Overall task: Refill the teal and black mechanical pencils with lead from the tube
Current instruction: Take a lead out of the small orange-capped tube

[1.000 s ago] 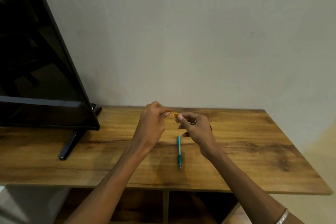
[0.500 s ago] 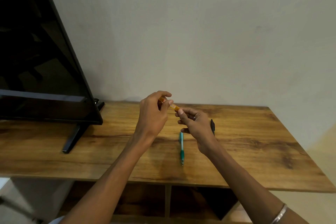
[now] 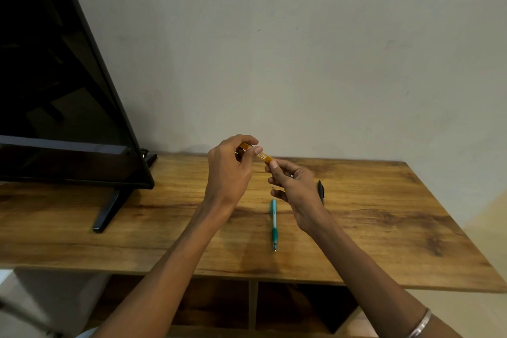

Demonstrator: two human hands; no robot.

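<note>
- Held up over the middle of a wooden desk (image 3: 384, 228): a small orange lead tube (image 3: 262, 156), long axis sloping from 10 o'clock down to 4 o'clock.
- Left hand (image 3: 227, 170) curled round the upper end of the tube, thumb and forefinger pinching it.
- Right hand (image 3: 296, 189) pinching the lower end between thumb and fingertip, other fingers loosely curled; looks like a pull on the cap, though too small to tell whether the cap is on or off.
- Flat on the desk, at 6 o'clock from the tube: teal pencil (image 3: 274, 223), long axis running 12 to 6, tip toward the near edge, just beside the right wrist and untouched.
- At 4 o'clock from the tube: black pencil (image 3: 321, 191), mostly hidden behind the right hand, lying roughly 12 to 6 as well.
- Right hand nearer to both pencils; likely next, freeing a lead, then picking one pencil up.
- At 9 o'clock, well apart: a dark screen (image 3: 55, 90) on its stand.
</note>
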